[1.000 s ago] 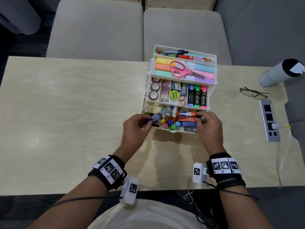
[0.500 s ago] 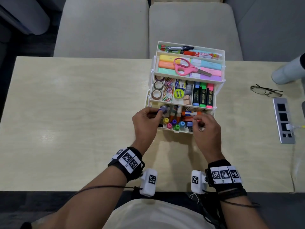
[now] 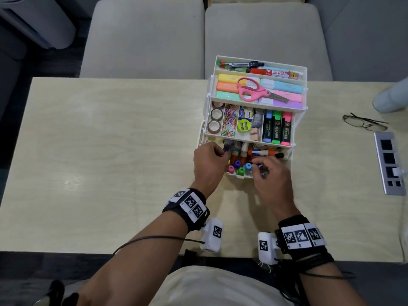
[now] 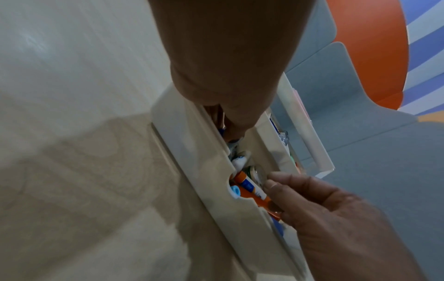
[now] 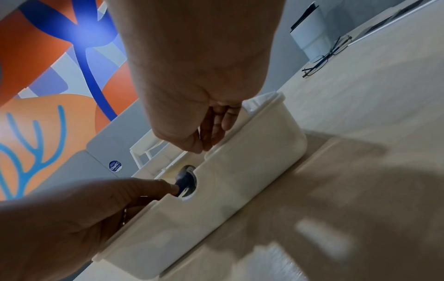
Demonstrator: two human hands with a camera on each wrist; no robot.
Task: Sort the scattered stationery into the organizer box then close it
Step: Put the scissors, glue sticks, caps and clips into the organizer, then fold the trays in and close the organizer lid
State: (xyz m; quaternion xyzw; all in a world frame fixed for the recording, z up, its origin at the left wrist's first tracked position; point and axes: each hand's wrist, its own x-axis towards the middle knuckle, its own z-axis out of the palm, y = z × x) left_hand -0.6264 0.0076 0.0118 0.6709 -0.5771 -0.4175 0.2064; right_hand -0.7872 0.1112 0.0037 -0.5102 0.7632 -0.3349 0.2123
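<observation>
The cream organizer box [image 3: 238, 176] stands open in three stepped tiers, filled with highlighters, pink scissors, tape and clips. My left hand [image 3: 221, 151] reaches into the left of the bottom compartment and pinches a purple marker [image 3: 227, 147]. Through the notch in the front wall [image 5: 240, 171] the purple marker [image 5: 182, 182] shows against my left hand [image 5: 165, 187]. My right hand [image 3: 257, 167] curls over the front rim. In the left wrist view my right hand [image 4: 272, 190] closes its fingers and thumb on an orange marker [image 4: 250, 188]. Most of the bottom compartment is hidden by both hands.
Folded glasses [image 3: 364, 123] lie to the right of the box. A grey socket panel [image 3: 388, 162] with a white plug sits near the table's right edge, a pale bottle [image 3: 390, 98] behind it. Two beige chairs [image 3: 143, 38] stand beyond the wooden table [image 3: 110, 151].
My left hand carried the purple marker from the front rim deeper into the bottom compartment's left side. My right hand slid left from the black marker end to the front middle.
</observation>
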